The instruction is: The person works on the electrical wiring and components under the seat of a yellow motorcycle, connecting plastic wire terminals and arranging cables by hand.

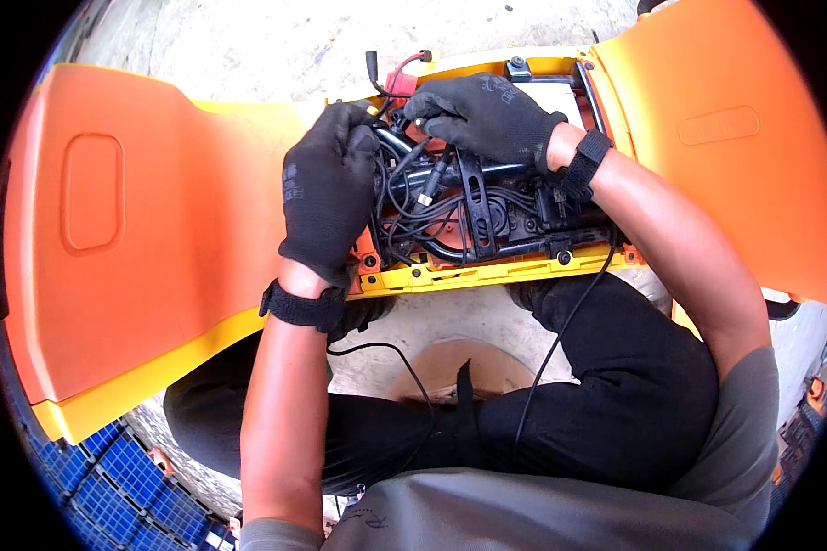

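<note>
My left hand, in a black glove, is closed at the left end of an open bay in an orange and yellow body shell. My right hand, gloved the same way, reaches over the bay from the right with its fingers pinched. A small yellowish tip shows at the fingers of each hand; what they grip is mostly hidden. Just beyond the hands, a black plug and a red-and-black lead stick up. Below them lie a bundle of black cables, a silver-tipped connector and a slotted black bracket.
A black strap circles my left wrist and another my right. A thin black cord hangs from the right side into my lap. Round brown seat shows between my legs. Blue crates stand at lower left.
</note>
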{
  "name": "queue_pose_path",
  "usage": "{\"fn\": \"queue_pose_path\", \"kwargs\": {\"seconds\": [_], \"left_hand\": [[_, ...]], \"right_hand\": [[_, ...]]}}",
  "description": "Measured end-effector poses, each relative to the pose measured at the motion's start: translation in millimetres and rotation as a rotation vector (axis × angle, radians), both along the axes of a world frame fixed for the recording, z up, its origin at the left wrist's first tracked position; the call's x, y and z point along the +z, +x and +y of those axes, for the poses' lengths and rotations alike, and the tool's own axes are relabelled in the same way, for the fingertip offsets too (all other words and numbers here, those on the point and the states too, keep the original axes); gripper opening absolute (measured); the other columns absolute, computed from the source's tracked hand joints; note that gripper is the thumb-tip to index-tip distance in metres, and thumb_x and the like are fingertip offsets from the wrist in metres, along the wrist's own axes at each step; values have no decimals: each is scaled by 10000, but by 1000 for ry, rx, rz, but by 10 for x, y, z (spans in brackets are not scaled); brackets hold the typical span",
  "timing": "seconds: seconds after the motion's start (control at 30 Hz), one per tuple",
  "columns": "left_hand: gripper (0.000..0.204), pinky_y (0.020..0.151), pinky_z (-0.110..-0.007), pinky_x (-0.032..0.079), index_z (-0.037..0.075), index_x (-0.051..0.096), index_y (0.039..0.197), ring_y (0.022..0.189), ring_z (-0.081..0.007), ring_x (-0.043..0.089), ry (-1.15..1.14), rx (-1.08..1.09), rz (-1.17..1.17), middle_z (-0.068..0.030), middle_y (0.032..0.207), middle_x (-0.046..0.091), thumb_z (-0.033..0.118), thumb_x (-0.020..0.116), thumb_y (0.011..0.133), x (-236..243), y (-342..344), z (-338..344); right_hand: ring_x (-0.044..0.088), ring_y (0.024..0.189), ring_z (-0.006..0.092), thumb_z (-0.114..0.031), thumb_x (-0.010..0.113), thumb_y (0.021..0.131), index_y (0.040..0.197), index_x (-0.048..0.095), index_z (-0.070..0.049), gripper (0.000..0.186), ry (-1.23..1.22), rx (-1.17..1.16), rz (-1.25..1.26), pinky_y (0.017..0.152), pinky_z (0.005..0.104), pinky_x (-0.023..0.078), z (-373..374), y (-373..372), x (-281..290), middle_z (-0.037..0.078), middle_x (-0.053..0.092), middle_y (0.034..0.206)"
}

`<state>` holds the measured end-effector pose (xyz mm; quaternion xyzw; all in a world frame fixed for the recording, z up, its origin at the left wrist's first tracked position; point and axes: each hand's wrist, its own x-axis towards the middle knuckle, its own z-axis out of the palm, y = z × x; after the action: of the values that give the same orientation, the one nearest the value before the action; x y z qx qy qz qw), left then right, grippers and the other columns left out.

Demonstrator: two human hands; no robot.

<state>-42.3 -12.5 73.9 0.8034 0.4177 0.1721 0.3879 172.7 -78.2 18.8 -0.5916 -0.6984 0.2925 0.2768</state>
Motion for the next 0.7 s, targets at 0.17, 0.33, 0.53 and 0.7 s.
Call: {"fn": "queue_pose_path", "kwargs": {"seconds": [0.17, 0.33, 0.53, 0.7], "left_hand": [[199, 734, -334, 536, 4, 685, 1087, 797, -242, 699, 230, -185, 142, -160, 889, 718, 60, 607, 912, -58, 7, 114], [188, 747, -350, 536, 7, 699, 1055, 819, -270, 705, 140, -236, 188, -167, 900, 721, 77, 634, 894, -78, 64, 152], [150, 731, -385, 541, 23, 710, 996, 824, -340, 696, 104, -272, 160, -189, 902, 706, 63, 656, 862, -186, 106, 214], [158, 733, -374, 540, 20, 713, 1000, 804, -315, 698, 16, -251, 109, -176, 888, 710, 78, 660, 863, -204, 86, 229]], "right_hand": [[665, 950, 333, -231, 618, 911, 1124, 690, -82, 270, 16, 40, -8, 859, 414, 505, 23, 34, -23, 150, 703, 1025], [653, 949, 351, -279, 604, 913, 1097, 707, -97, 278, 42, 26, -44, 860, 445, 497, 17, 20, -28, 154, 704, 1007], [644, 941, 380, -276, 600, 921, 1160, 674, -99, 306, 57, 6, -108, 862, 458, 495, 12, 7, -40, 178, 695, 1007], [646, 977, 377, -262, 598, 937, 1178, 665, -90, 304, 11, 7, -118, 879, 457, 500, 22, -7, -9, 186, 694, 1020]]}}
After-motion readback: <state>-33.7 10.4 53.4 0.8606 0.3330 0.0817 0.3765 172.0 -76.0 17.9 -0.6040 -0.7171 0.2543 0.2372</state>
